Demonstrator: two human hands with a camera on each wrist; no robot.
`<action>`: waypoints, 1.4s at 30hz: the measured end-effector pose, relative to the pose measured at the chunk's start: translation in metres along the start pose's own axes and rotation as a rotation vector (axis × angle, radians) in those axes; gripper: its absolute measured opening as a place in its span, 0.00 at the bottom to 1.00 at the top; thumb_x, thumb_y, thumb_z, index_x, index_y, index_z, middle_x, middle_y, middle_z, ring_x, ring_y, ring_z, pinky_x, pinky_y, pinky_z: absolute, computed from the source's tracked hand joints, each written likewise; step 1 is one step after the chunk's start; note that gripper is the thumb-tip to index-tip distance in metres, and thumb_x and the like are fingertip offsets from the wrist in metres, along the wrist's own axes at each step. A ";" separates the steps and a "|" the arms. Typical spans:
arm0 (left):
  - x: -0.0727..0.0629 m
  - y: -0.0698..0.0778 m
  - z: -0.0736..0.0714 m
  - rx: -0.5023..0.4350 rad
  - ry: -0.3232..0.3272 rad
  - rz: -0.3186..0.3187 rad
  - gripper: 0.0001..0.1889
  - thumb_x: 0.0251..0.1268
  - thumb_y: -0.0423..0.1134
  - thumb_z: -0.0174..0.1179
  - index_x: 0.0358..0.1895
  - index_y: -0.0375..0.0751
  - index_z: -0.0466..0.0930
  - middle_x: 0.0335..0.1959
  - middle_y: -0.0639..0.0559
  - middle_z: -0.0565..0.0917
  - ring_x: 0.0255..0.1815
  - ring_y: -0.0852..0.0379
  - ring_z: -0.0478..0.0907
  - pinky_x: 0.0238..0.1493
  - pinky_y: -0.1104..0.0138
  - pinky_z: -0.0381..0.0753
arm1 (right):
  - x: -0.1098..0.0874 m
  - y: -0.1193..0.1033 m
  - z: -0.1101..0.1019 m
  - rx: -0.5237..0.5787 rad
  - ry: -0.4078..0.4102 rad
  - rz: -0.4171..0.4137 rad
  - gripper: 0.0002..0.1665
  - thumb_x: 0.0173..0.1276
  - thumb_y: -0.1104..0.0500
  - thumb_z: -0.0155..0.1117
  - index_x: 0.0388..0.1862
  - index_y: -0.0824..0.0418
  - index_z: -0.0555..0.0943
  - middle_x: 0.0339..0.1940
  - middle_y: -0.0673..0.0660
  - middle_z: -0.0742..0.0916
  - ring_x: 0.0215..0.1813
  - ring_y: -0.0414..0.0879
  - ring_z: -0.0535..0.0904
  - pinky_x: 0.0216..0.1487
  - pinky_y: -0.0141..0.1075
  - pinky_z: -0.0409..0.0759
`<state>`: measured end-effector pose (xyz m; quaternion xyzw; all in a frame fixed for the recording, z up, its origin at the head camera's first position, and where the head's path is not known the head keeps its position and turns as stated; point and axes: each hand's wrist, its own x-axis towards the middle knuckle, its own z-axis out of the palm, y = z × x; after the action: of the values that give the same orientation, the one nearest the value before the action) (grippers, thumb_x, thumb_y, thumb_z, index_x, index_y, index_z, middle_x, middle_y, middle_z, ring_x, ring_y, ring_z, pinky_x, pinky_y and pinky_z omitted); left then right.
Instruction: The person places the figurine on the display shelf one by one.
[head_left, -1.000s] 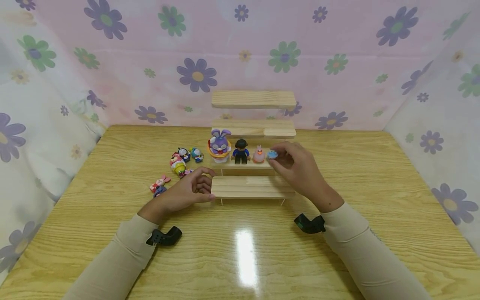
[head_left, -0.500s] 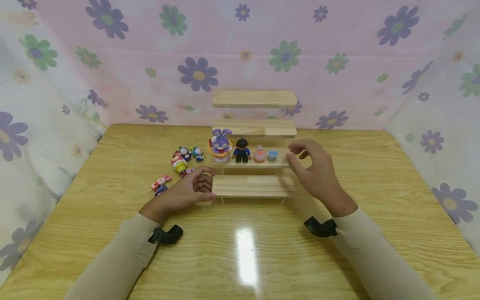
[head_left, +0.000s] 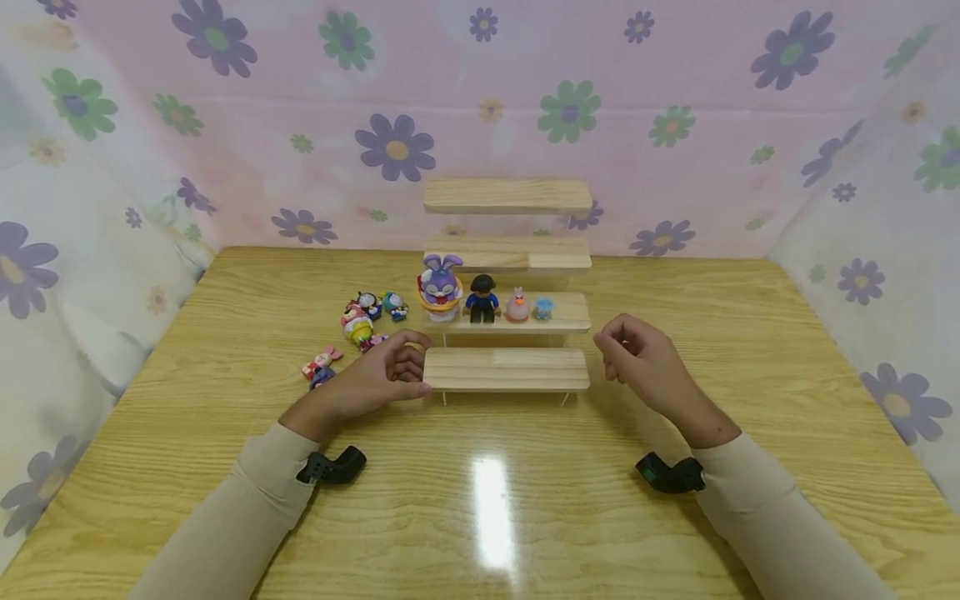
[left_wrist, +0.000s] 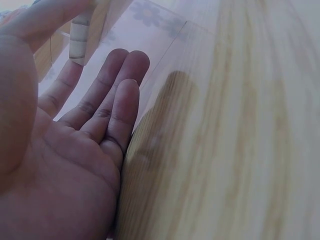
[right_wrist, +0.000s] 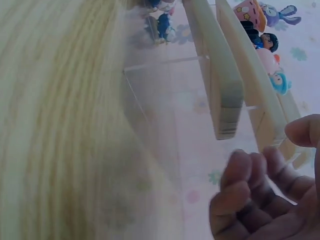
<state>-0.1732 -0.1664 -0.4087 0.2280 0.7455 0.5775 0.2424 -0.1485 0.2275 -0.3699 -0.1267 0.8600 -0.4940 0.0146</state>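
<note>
Well, left hand (head_left: 372, 375) pinches bottom shelf (head_left: 506, 369); right hand (head_left: 643, 365) hovers alongside

We see a table (head_left: 570, 508) of yellowish wood grain that runs back to a pink cloth wall (head_left: 450, 67), printed with purple, green and small orange flowers (head_left: 395, 148) and crossed by a faint level crease (head_left: 442, 107). On both sides we find whiter walls, the left one (head_left: 90, 200) rumpled, the right one (head_left: 900, 242) in similar print. Near us, a long white glare (head_left: 492, 517) shines on the tabletop.
</note>
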 end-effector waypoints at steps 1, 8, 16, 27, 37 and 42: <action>0.000 0.000 0.000 -0.001 0.001 0.001 0.30 0.67 0.36 0.66 0.68 0.43 0.61 0.46 0.44 0.76 0.47 0.51 0.78 0.52 0.65 0.80 | 0.001 0.002 0.001 0.034 -0.045 0.035 0.21 0.80 0.49 0.53 0.43 0.68 0.76 0.28 0.62 0.80 0.27 0.55 0.78 0.29 0.40 0.80; -0.002 0.001 -0.001 -0.001 -0.002 -0.004 0.30 0.67 0.37 0.66 0.68 0.43 0.61 0.47 0.45 0.76 0.47 0.50 0.78 0.52 0.64 0.80 | 0.007 0.018 0.007 0.367 -0.278 0.259 0.26 0.81 0.41 0.46 0.35 0.62 0.73 0.28 0.55 0.79 0.22 0.45 0.76 0.19 0.37 0.75; 0.001 0.001 0.000 -0.004 -0.002 0.004 0.31 0.67 0.37 0.66 0.68 0.42 0.61 0.46 0.45 0.76 0.46 0.51 0.78 0.51 0.64 0.80 | 0.008 0.034 0.006 0.488 -0.373 0.314 0.24 0.81 0.42 0.46 0.29 0.54 0.74 0.25 0.48 0.80 0.20 0.40 0.73 0.16 0.29 0.69; -0.013 0.017 -0.019 0.088 -0.013 -0.028 0.27 0.73 0.42 0.60 0.70 0.43 0.63 0.55 0.40 0.79 0.54 0.47 0.80 0.55 0.58 0.82 | 0.009 0.039 0.007 0.469 -0.423 0.276 0.17 0.80 0.47 0.52 0.35 0.56 0.76 0.20 0.49 0.75 0.19 0.39 0.70 0.18 0.30 0.70; -0.042 0.034 -0.066 0.533 0.446 -0.167 0.22 0.75 0.57 0.53 0.59 0.44 0.75 0.45 0.43 0.80 0.43 0.45 0.78 0.35 0.60 0.79 | 0.010 0.037 0.007 0.474 -0.422 0.278 0.16 0.80 0.47 0.52 0.36 0.55 0.75 0.19 0.49 0.74 0.19 0.39 0.71 0.18 0.30 0.71; -0.056 0.029 -0.082 0.669 0.395 -0.299 0.21 0.76 0.52 0.55 0.60 0.40 0.75 0.47 0.40 0.80 0.44 0.46 0.79 0.37 0.61 0.78 | 0.010 0.040 0.008 0.472 -0.430 0.271 0.16 0.81 0.47 0.51 0.36 0.56 0.74 0.19 0.49 0.74 0.19 0.39 0.72 0.18 0.30 0.71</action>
<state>-0.1796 -0.2559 -0.3574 0.0681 0.9491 0.2944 0.0884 -0.1648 0.2376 -0.4072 -0.1059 0.7083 -0.6348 0.2900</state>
